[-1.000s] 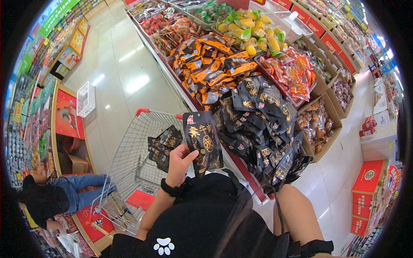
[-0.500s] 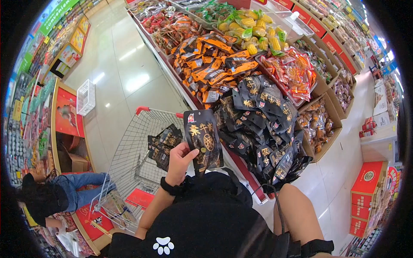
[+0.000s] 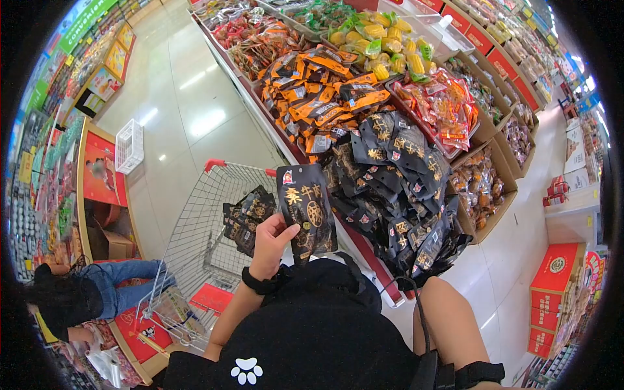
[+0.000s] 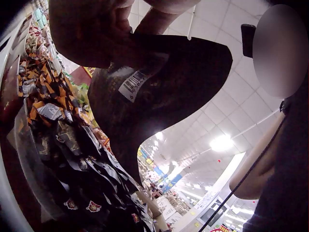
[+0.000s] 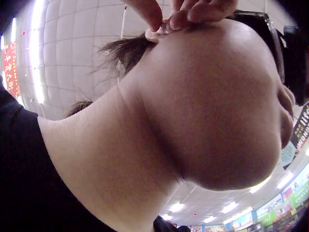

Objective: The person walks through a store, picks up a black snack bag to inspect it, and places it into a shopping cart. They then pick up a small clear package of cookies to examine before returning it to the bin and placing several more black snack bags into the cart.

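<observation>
My left hand (image 3: 268, 247) holds a black snack pouch (image 3: 311, 208) with gold lettering by its lower left side, the thumb across the front. The pouch's back, with a white barcode label (image 4: 133, 86), shows in the left wrist view. Just right of it rises a heap of matching black pouches (image 3: 393, 175). More such pouches (image 3: 250, 218) lie in the wire shopping cart (image 3: 195, 208) to the left. The right hand (image 5: 186, 12) is up beside the person's ear, thumb and fingertips around a small shiny thing (image 5: 166, 28); the head view does not show this hand.
Orange-and-black packets (image 3: 318, 97), corn packs (image 3: 383, 42) and red packets (image 3: 439, 107) fill the stand beyond the black heap. Open cartons (image 3: 507, 192) stand along its right side. Another person (image 3: 84, 296) is at the lower left. A white basket (image 3: 130, 149) stands in the aisle.
Almost nothing differs. The pouch in the left hand has shifted very slightly and stays in the same grip; the right hand stays out of the head view.
</observation>
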A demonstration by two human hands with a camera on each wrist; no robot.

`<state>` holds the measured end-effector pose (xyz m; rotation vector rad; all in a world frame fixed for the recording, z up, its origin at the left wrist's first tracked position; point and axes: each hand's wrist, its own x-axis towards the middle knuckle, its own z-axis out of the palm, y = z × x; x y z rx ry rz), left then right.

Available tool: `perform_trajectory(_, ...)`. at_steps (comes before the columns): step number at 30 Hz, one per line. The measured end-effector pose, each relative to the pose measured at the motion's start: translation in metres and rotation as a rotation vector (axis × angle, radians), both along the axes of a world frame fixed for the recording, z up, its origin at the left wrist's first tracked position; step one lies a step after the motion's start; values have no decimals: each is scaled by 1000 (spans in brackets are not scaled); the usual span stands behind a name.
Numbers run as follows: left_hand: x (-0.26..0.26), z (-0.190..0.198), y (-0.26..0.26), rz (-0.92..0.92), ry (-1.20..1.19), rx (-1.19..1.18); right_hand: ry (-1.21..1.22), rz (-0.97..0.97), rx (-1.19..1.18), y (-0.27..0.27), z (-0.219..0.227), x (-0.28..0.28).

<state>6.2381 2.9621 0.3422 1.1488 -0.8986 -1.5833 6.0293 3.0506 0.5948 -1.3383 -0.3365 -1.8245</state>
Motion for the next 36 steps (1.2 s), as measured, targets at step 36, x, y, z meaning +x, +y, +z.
perform_trajectory(36,-3,-1,-2,20,-23,-5,-13,-19,-23,-2,-3,-7)
